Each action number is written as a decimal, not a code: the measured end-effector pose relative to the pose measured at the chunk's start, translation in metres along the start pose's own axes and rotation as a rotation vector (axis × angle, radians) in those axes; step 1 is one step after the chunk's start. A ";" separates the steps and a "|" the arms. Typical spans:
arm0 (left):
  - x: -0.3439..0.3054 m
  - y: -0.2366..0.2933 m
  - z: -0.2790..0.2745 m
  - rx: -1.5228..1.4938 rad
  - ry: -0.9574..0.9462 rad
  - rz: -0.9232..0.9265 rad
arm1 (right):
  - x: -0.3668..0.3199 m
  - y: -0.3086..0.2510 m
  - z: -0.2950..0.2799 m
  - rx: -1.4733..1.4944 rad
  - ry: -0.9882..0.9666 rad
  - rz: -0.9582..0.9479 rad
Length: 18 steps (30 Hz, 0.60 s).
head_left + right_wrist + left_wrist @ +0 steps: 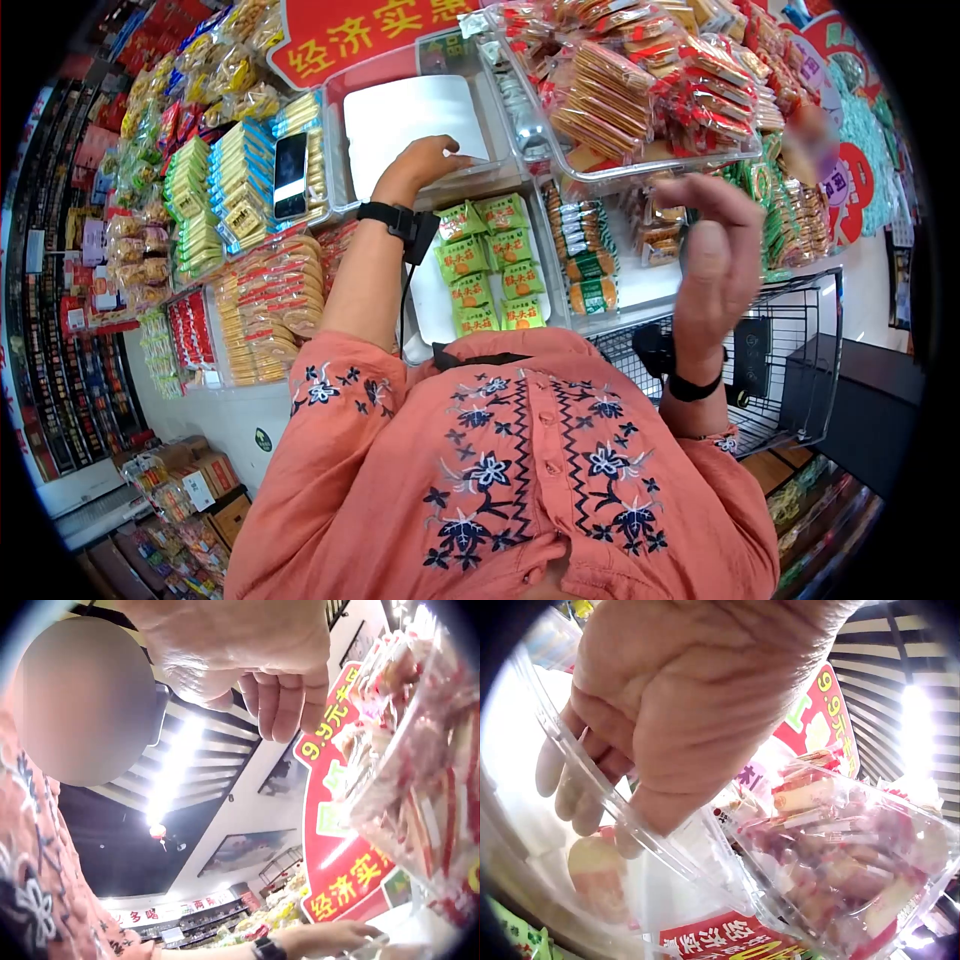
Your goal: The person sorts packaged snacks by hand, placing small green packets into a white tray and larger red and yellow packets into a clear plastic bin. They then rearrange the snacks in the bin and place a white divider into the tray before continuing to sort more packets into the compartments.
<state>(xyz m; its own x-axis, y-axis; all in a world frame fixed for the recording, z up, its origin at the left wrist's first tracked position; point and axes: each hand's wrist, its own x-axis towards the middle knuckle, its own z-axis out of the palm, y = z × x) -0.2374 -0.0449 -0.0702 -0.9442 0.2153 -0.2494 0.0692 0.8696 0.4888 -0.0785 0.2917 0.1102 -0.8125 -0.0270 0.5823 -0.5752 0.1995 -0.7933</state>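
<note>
My left hand (425,165) reaches over the front of a clear plastic bin (340,150) with a white base sheet (410,110). In the left wrist view its loosely bent fingers (551,769) show through the clear wall, behind the rim (592,776), with nothing between them. Bags of green-wrapped snacks (490,265) lie in the bin just below that wrist. My right hand (715,260) is raised at the right, fingers loosely curled and holding nothing. Seen from above, it overlaps the display near a tray of red-and-clear packaged snacks (610,100).
Striped biscuit packs (585,250) stand right of the green bags. A phone (291,175) lies on blue-and-yellow packs at the left. A black wire cart (780,350) stands at the right. A red sign (370,40) rises behind the bins.
</note>
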 end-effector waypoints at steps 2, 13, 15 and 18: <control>0.004 -0.002 0.001 0.022 0.000 -0.011 | -0.004 0.004 0.014 -0.008 -0.127 0.087; -0.020 -0.014 -0.029 -0.162 0.349 0.050 | -0.044 0.107 0.079 -0.080 -0.596 0.358; -0.040 0.003 -0.048 -0.413 0.397 -0.008 | -0.058 0.141 0.086 -0.171 -0.602 0.246; -0.066 0.026 -0.067 -0.832 0.500 -0.082 | -0.067 0.165 0.092 -0.260 -0.651 0.174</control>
<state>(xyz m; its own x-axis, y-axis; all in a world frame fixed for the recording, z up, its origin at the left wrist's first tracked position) -0.1946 -0.0660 0.0148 -0.9770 -0.2122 -0.0190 -0.0709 0.2400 0.9682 -0.1279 0.2361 -0.0758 -0.8286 -0.5356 0.1628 -0.4567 0.4785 -0.7500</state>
